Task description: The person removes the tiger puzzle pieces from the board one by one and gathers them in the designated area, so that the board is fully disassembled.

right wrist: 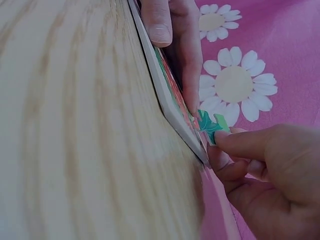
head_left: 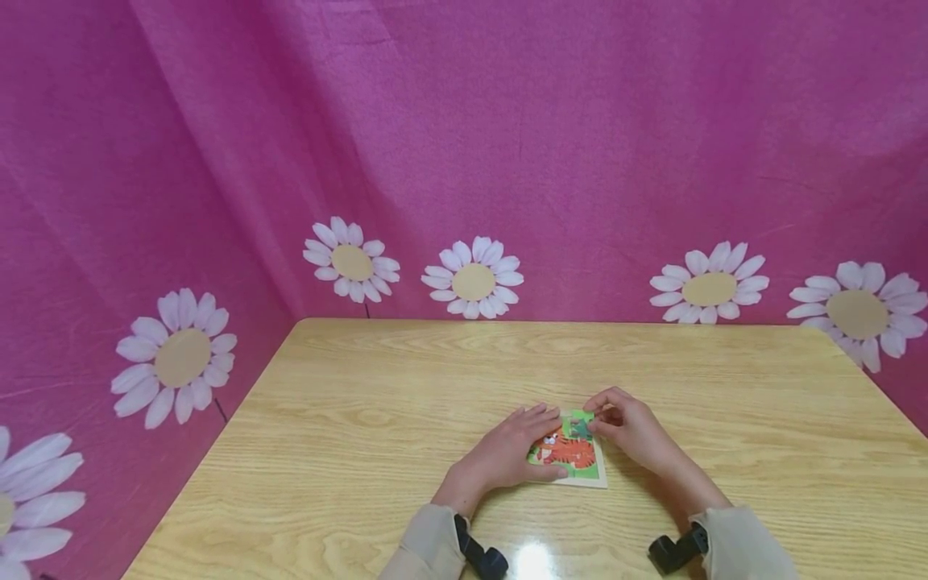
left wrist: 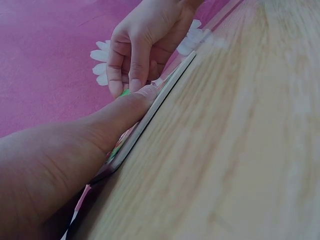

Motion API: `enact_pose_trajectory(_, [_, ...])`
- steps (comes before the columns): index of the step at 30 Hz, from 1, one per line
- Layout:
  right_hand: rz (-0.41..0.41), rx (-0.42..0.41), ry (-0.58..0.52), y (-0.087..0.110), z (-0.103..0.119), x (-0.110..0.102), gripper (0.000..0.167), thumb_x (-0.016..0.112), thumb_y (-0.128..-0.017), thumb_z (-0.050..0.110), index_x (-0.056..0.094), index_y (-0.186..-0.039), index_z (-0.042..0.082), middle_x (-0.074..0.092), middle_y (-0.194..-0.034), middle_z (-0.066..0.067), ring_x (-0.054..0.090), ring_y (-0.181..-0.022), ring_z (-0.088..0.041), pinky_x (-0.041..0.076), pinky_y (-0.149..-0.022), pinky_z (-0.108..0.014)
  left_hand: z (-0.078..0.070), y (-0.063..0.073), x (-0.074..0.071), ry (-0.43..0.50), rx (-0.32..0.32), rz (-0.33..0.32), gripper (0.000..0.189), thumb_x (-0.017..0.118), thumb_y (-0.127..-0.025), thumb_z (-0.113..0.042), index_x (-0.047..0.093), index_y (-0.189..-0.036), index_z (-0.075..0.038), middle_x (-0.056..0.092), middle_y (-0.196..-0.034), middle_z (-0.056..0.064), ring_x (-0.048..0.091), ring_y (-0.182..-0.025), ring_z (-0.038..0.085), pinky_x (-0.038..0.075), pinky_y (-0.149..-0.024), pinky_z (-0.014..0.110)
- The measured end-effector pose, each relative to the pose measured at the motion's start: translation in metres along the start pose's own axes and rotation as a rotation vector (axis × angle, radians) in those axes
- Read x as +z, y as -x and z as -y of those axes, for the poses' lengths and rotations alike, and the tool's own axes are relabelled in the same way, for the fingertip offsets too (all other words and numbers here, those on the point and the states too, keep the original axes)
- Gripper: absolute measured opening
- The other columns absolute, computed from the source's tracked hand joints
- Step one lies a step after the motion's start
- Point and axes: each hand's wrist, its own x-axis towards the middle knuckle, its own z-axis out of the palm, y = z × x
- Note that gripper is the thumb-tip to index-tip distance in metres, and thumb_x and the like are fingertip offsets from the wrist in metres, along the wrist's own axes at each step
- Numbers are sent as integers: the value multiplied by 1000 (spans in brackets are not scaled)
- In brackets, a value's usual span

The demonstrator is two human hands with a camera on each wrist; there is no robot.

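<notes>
A small jigsaw puzzle (head_left: pixel 573 455) with an orange striped animal on green and a pale border lies flat on the table. Across its left side rests my left hand (head_left: pixel 500 453), fingers stretched over the far part and thumb along the near edge. At the puzzle's far right corner, my right hand (head_left: pixel 638 431) pinches a green puzzle piece (right wrist: pixel 212 127) between thumb and fingers. That piece is tilted up at the puzzle's edge in the right wrist view. The left palm and fingers hide part of the picture.
The wooden table (head_left: pixel 348 451) reaches back to a pink curtain (head_left: pixel 551 161) printed with white daisies, which also hangs along the left side. Each wrist carries a black camera strap, and a patch of glare shows near the front of the table.
</notes>
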Motion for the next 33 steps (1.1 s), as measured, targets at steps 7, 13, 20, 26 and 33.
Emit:
enact_pose_trajectory(7, [-15,3,26,3,-3,-3,13,66,-89,-1,64,-101,4,63,-104,-10,57,-85,-8,51,-73,-15,0,0,0,8,-7,1,75,63,-88,-57,39,-151,-23,33,-160,-9,23,-152,11,17,-128,33])
enact_pose_trajectory(13, [-29,-8,20,5,-6,-6,13,67,-88,-1,64,-100,4,64,-102,-10,57,-83,-4,51,-71,-15,0,0,0,4,-2,-2,75,63,-89,-57,39,-151,-23,33,-160,-9,23,-152,11,17,-128,33])
enact_pose_trajectory(20, [-41,1,33,8,-10,-11,14,68,-88,0,65,-101,4,63,-102,-10,59,-85,-4,53,-74,-14,1,0,1,8,-8,1,74,63,-88,-57,39,-151,-24,32,-160,-10,23,-152,10,17,-128,32])
enact_pose_trajectory(26, [-45,33,28,12,-12,-16,14,67,-89,0,65,-102,4,63,-105,-10,62,-88,-10,54,-75,-14,1,0,1,12,-15,6,75,64,-88,-57,39,-151,-25,31,-160,-11,22,-152,9,17,-128,32])
enact_pose_trajectory(33, [-49,42,44,15,-16,-21,14,67,-89,0,64,-102,4,63,-103,-10,57,-84,-2,52,-73,-13,2,0,1,36,-7,6,75,64,-88,-56,39,-151,-24,32,-160,-10,22,-152,9,16,-128,32])
